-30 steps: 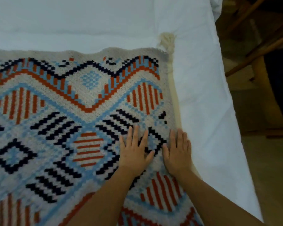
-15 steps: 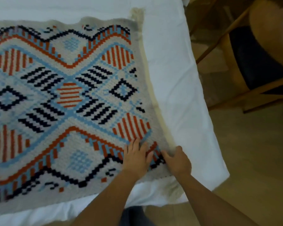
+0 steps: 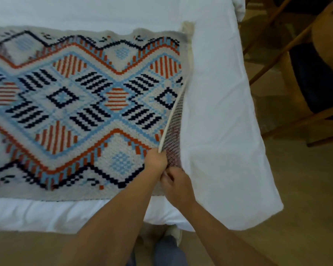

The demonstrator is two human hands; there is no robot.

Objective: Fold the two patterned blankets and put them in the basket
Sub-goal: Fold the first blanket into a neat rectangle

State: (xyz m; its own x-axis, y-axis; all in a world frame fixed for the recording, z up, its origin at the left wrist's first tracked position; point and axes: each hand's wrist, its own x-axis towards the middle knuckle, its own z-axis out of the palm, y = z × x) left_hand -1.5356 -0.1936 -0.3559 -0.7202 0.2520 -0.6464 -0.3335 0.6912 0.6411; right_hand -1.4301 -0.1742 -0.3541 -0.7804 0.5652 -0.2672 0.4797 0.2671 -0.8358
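Blanket lies flat across left and centre of frame, on the bed. Your left hand pinches its lifted right edge. Your right hand curls at the corner below, grip indeterminate. Secure that corner, then fold leftward, edges aligned.

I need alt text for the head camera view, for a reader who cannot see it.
A person's left hand holds up the right edge of a patterned blanket spread on a white bed; the right hand curls at its near corner. A wooden chair stands at the right.
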